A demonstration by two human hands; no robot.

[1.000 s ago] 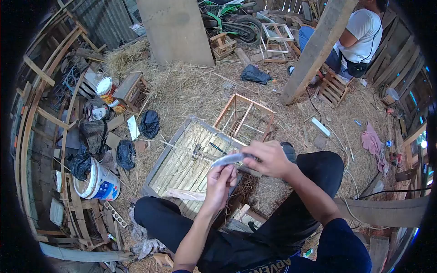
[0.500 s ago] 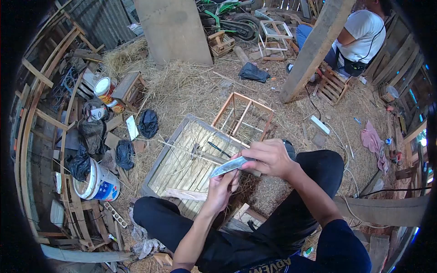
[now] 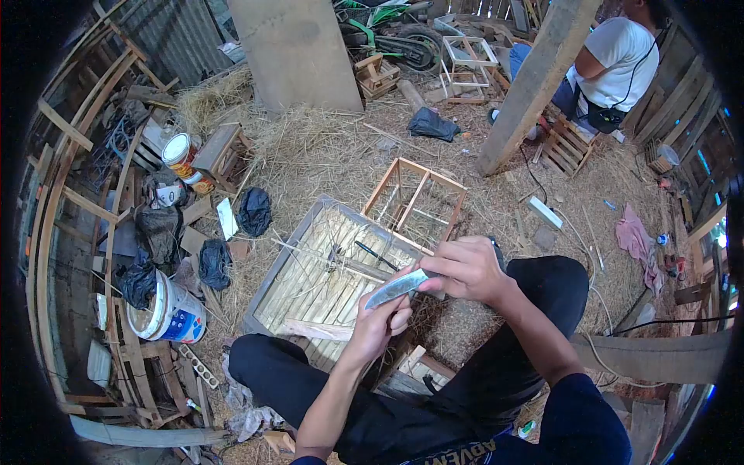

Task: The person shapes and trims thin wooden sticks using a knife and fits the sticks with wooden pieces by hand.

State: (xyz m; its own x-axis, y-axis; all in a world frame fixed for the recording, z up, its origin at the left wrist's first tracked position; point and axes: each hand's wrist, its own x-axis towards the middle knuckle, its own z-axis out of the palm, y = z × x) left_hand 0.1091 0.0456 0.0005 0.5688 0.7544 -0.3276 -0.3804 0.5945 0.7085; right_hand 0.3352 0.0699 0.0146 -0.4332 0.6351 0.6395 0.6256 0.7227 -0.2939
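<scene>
A knife with a broad grey blade [image 3: 397, 289] points down and to the left above a shallow wooden tray [image 3: 267, 288]. My right hand [image 3: 467, 269] is closed around its handle end. Just under the blade is my left hand [image 3: 375, 325], its fingers bent and pressed together; whatever they pinch is hidden by the blade. On the slatted tray lie thin strips, a dark pen-like tool [image 3: 375, 254] and a flat piece of wood [image 3: 318, 331] near my left wrist.
Beyond the tray stands a small wooden frame [image 3: 425, 203]. A slanted post [image 3: 535, 93] rises at the right, with a seated person [image 3: 616, 62] behind it. At the left are a white bucket [image 3: 167, 310] and black bags [image 3: 254, 211]. Straw covers the floor.
The knife has turned to show its flat blade and shifted slightly right and down with my right hand. My left fingers have curled more beneath it.
</scene>
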